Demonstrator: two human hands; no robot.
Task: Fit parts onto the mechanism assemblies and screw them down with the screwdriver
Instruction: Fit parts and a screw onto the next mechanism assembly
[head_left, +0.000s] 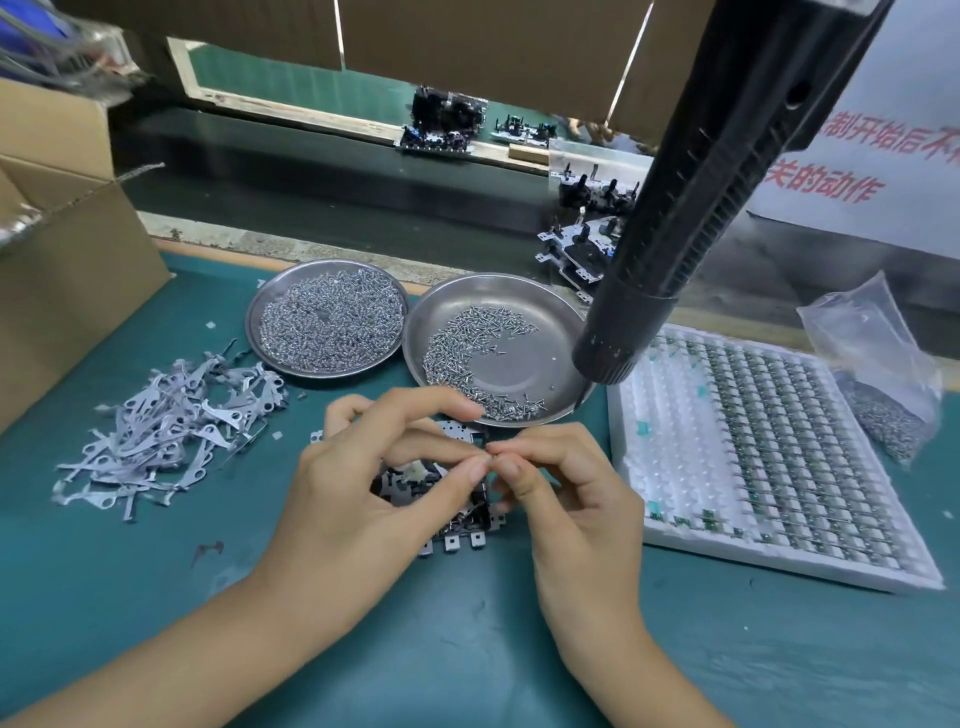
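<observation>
Assembly (457, 525) lies on the mat under both hands; left hand (363, 483) and right hand (566, 499) pinch something tiny above it. Screwdriver (691, 208) hangs unused, so screwing looks still ahead.

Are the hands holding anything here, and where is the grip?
Both hands, left hand and right hand, meet fingertip to fingertip above the mechanism assembly, apparently pinching something tiny. The item itself is too small to identify.
</observation>
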